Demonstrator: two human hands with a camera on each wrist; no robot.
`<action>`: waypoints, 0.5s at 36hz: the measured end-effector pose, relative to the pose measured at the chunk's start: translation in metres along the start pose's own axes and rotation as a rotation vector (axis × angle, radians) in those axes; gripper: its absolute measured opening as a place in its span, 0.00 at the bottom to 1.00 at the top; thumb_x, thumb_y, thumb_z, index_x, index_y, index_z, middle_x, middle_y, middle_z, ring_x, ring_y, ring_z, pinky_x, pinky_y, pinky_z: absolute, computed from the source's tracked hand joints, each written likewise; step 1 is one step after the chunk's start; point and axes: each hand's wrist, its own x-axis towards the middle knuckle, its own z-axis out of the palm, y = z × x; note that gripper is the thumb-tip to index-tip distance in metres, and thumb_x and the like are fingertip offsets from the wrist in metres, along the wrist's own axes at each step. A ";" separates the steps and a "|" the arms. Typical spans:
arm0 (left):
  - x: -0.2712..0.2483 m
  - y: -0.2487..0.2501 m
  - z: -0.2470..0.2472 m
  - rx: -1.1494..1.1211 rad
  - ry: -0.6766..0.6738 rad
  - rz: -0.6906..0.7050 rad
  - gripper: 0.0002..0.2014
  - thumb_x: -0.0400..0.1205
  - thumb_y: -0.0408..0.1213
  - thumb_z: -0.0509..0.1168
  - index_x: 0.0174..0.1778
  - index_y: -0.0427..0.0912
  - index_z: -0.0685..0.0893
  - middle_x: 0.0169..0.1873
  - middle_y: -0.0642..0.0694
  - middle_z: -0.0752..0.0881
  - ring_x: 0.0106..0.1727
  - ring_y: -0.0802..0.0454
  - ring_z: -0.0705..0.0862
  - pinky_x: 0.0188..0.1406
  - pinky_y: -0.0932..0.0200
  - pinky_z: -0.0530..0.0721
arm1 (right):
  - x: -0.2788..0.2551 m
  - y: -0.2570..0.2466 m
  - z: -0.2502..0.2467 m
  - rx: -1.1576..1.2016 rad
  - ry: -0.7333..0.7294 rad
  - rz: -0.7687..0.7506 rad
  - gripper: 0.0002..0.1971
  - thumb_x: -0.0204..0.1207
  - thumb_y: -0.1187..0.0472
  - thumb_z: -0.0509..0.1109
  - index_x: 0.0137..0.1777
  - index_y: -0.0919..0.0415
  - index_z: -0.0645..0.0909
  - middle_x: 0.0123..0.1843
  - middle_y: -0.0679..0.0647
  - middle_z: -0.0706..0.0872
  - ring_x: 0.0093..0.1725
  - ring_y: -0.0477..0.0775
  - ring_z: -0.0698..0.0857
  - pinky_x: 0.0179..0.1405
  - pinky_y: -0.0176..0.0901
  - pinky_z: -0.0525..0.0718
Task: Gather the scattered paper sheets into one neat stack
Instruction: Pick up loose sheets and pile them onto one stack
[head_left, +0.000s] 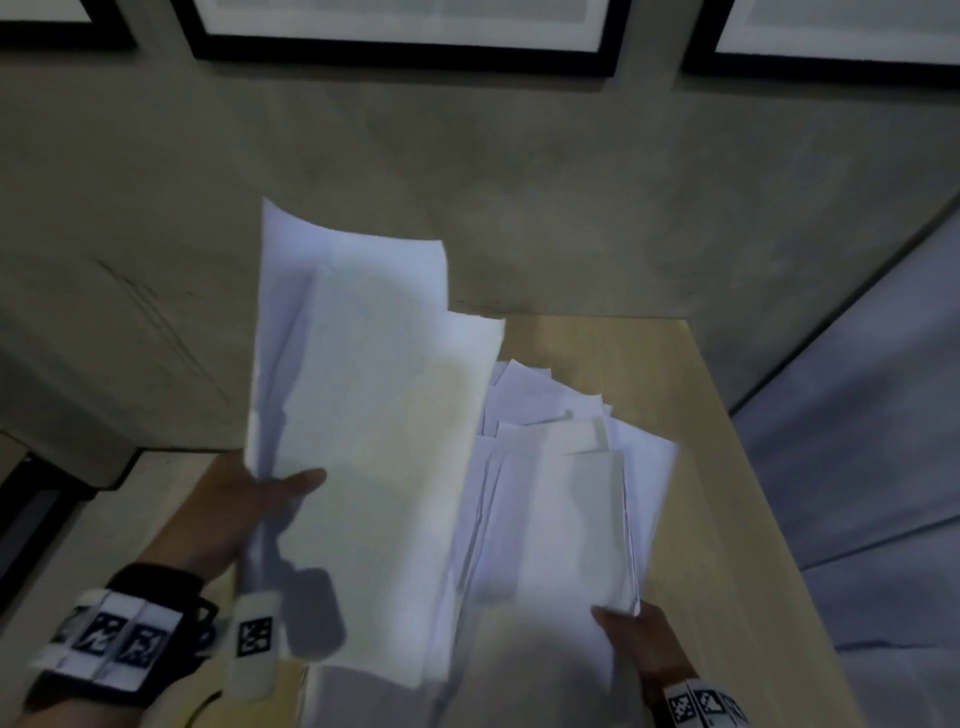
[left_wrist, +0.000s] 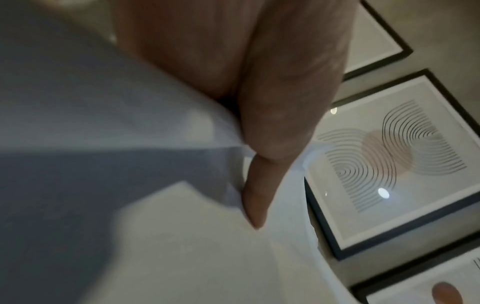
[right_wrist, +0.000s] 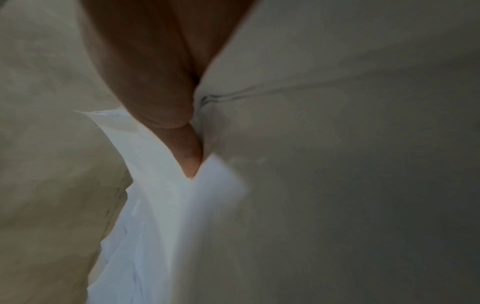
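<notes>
My left hand (head_left: 275, 493) holds a bundle of white paper sheets (head_left: 363, 415) raised off the table, thumb on top and the other fingers hidden beneath. The left wrist view shows that thumb (left_wrist: 259, 185) pressing on the paper (left_wrist: 155, 246). My right hand (head_left: 631, 631) pinches the near corner of a second, uneven bundle of sheets (head_left: 566, 493) above the light wooden table (head_left: 727, 519). In the right wrist view the thumb (right_wrist: 187, 152) presses into the fanned sheet edges (right_wrist: 155, 205). The two bundles overlap in the middle.
The table's right edge (head_left: 769, 519) borders a pale floor strip. A concrete wall (head_left: 519, 182) rises behind, with black-framed pictures (head_left: 405, 31) on it. The left wrist view shows a framed line print (left_wrist: 394, 164). More white paper (head_left: 363, 696) lies near the table's front edge.
</notes>
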 end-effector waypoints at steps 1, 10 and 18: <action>-0.003 0.001 0.013 0.005 -0.029 -0.005 0.15 0.69 0.41 0.80 0.29 0.33 0.85 0.19 0.47 0.87 0.21 0.54 0.84 0.23 0.63 0.80 | -0.003 -0.002 0.000 0.040 -0.008 -0.002 0.16 0.68 0.67 0.76 0.55 0.72 0.85 0.46 0.67 0.91 0.49 0.63 0.88 0.51 0.51 0.85; -0.010 -0.059 0.127 -0.108 -0.338 -0.195 0.16 0.70 0.41 0.77 0.47 0.32 0.90 0.42 0.38 0.93 0.47 0.35 0.91 0.47 0.49 0.86 | -0.014 -0.019 0.002 0.189 -0.034 -0.116 0.04 0.72 0.63 0.75 0.37 0.57 0.85 0.45 0.58 0.91 0.45 0.54 0.87 0.55 0.48 0.82; -0.022 -0.079 0.177 -0.205 -0.379 -0.082 0.29 0.69 0.20 0.76 0.64 0.40 0.78 0.56 0.43 0.88 0.50 0.60 0.90 0.42 0.68 0.86 | -0.022 -0.027 0.005 0.308 -0.140 -0.058 0.18 0.75 0.43 0.65 0.56 0.54 0.83 0.54 0.46 0.88 0.56 0.49 0.85 0.64 0.46 0.76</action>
